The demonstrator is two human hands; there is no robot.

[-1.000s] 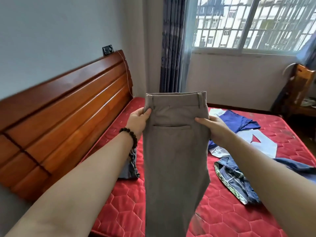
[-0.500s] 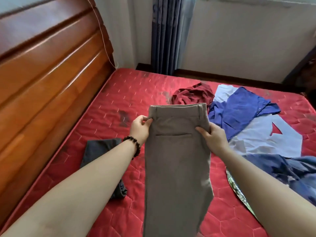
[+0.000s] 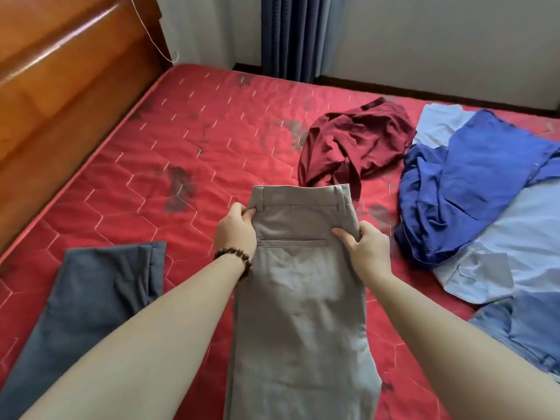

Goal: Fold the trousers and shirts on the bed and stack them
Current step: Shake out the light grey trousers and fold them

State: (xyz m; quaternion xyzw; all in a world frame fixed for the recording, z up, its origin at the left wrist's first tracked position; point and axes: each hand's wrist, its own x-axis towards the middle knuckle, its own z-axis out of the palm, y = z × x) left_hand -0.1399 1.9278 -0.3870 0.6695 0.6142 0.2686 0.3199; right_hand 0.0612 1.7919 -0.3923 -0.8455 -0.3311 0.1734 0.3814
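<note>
Grey-beige trousers (image 3: 300, 298), folded lengthwise with a back pocket showing, stretch from the waistband at the centre down to the bottom edge. My left hand (image 3: 236, 231) pinches their left side just below the waistband. My right hand (image 3: 363, 247) grips the right side at pocket height. Dark grey trousers (image 3: 88, 298) lie folded on the red mattress (image 3: 151, 165) at the lower left. A crumpled maroon shirt (image 3: 354, 140) sits beyond the waistband. A royal blue shirt (image 3: 466, 183) overlaps a light blue shirt (image 3: 503, 253) on the right.
The wooden headboard (image 3: 60, 86) runs along the left side of the bed. Dark blue curtains (image 3: 297, 34) hang at the far wall. A denim garment (image 3: 521, 331) lies at the right edge, partly cut off.
The trousers came down from chest height toward the mattress while both hands kept hold near the waistband. My view tilted down from the window onto the bed.
</note>
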